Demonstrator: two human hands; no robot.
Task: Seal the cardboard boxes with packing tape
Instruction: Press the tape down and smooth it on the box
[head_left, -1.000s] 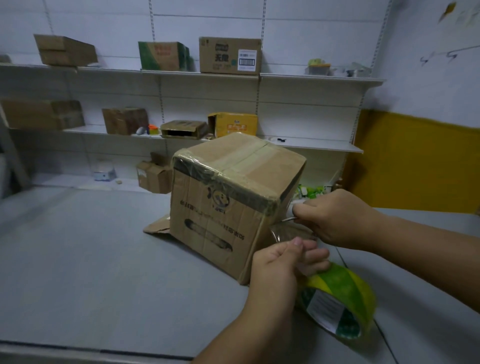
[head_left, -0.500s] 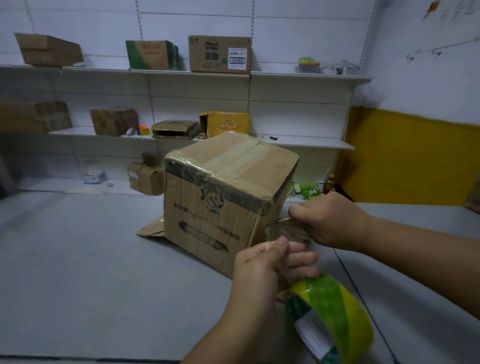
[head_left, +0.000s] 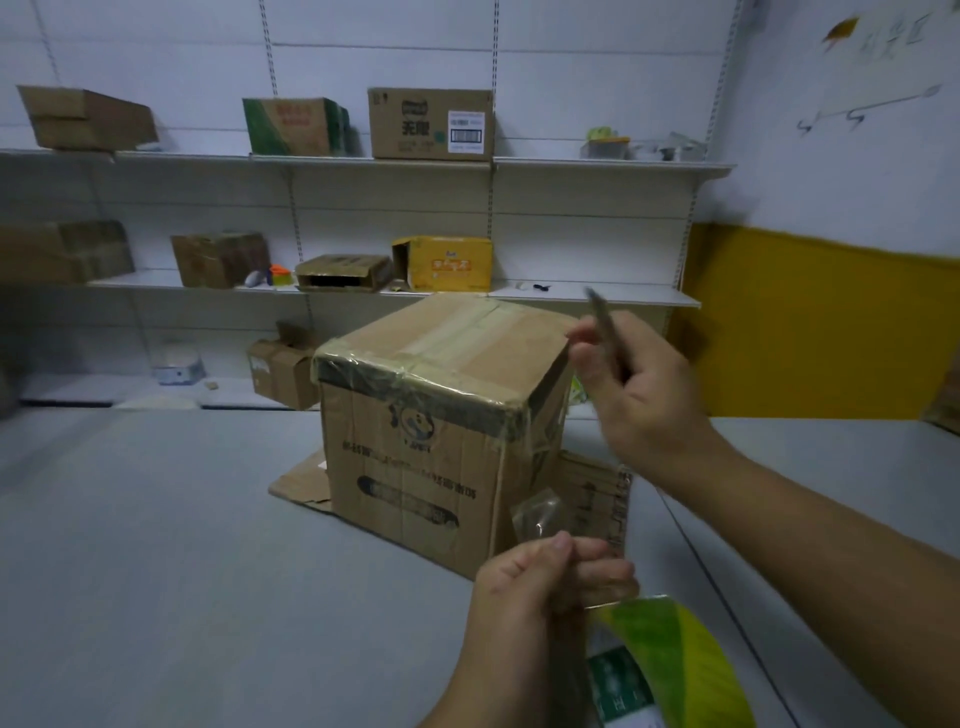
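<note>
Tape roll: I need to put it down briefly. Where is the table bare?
Widest bare patch: grey table left of the cardboard box, down to the near edge. Also bare beyond the right hand, toward the yellow wall. Crowded: between box, left hand and tape roll.

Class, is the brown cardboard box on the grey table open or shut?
Shut: the brown cardboard box has flat top flaps, taped along the seam.

Matt brown cardboard box (head_left: 441, 415) under glossy clear tape (head_left: 457, 332); smooth matt table (head_left: 156, 519).
</note>
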